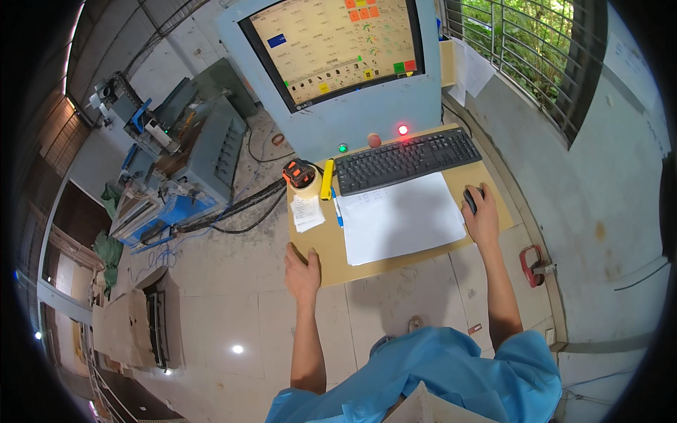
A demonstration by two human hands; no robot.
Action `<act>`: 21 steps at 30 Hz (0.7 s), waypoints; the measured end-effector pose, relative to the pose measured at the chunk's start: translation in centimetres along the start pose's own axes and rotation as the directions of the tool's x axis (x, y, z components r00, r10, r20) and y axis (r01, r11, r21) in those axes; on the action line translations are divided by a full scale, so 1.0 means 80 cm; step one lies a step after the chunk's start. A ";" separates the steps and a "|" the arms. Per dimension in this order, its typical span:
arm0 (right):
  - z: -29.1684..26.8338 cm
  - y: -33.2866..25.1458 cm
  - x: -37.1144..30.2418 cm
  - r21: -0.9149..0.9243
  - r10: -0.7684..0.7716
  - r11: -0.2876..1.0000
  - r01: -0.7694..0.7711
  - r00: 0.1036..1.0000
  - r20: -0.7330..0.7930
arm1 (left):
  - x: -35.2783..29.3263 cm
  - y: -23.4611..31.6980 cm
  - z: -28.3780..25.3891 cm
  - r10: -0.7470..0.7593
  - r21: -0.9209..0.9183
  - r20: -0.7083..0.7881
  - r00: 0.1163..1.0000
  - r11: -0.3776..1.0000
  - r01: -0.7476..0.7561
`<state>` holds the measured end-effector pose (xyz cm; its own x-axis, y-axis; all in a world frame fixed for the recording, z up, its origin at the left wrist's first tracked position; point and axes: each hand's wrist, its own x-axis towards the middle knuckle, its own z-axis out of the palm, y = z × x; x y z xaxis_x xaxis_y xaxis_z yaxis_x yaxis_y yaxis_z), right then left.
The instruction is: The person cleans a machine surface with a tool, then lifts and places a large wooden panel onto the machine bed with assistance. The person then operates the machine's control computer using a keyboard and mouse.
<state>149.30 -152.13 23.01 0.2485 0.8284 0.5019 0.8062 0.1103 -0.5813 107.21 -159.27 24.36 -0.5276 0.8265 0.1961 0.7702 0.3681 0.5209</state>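
My right hand (482, 218) is curled over a black computer mouse (471, 200) at the right side of a tan desk board (395, 271). At the board's front left corner rests my left hand (302, 271), its thumb apart from the fingers and nothing seen in it. Between the hands lies a stack of white paper (402, 222), faintly written on near its top. Behind the paper is a black keyboard (407, 159). Left of it are a yellow box cutter (327, 179), a blue pen (338, 208), small paper slips (307, 213) and an orange-black tape measure (299, 173) on a tape roll (309, 188).
A lit monitor (338, 49) sits in a pale blue cabinet behind the keyboard, above a glowing red light (403, 130) and a green button (343, 148). A grey machine (190, 141) stands far left, with black cables (240, 204) nearby. The wall and barred window (522, 49) are right.
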 end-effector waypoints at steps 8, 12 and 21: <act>-0.001 0.002 -0.008 -0.040 0.032 0.999 -0.034 0.999 -0.036 | 0.000 0.004 -0.003 0.001 0.011 0.003 1.000 1.000 -0.001; -0.003 0.002 -0.011 -0.041 0.040 0.998 -0.042 0.998 -0.043 | 0.000 0.003 -0.001 0.008 0.029 -0.005 1.000 1.000 -0.008; -0.001 0.005 -0.012 -0.037 0.039 0.998 -0.041 0.997 -0.064 | 0.000 0.000 0.001 0.027 0.036 -0.034 0.999 0.999 -0.025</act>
<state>149.42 -152.92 22.33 0.3135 0.7952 0.5189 0.8143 0.0559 -0.5777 107.27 -159.20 24.29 -0.5189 0.8210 0.2380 0.7957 0.3621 0.4855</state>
